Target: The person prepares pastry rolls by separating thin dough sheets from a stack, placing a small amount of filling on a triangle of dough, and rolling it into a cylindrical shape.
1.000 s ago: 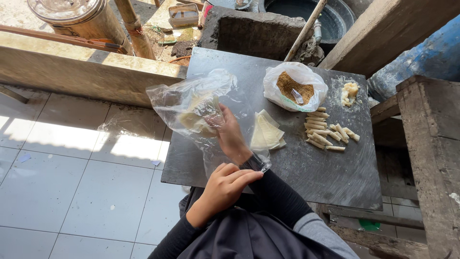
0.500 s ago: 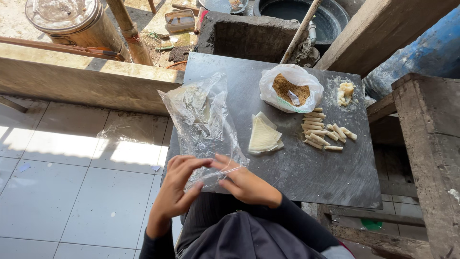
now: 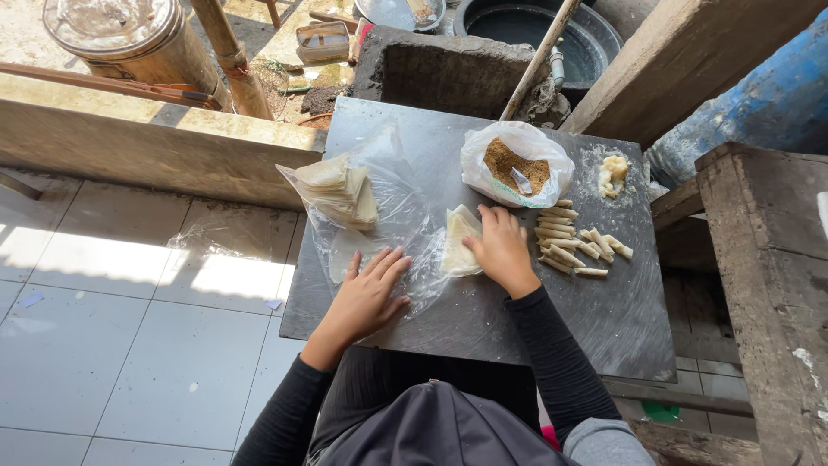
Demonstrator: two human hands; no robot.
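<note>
On a grey metal tabletop (image 3: 483, 319), the left hand (image 3: 366, 298) lies flat, fingers spread, on a clear plastic bag (image 3: 379, 220) of wrappers. Beside it, the right hand (image 3: 500, 250), fingers loosely together, presses a folded pastry wrapper (image 3: 457, 242), near rolled pastries (image 3: 569, 246).

Clear crumpled plastic bag (image 3: 379, 216) lies flat at table centre-left, pale wrapper stack (image 3: 341, 188) bunched inside at its 11 o'clock end; small folded pile of pale wrapper sheets (image 3: 457, 243) sits just beside at 3 o'clock.
</note>
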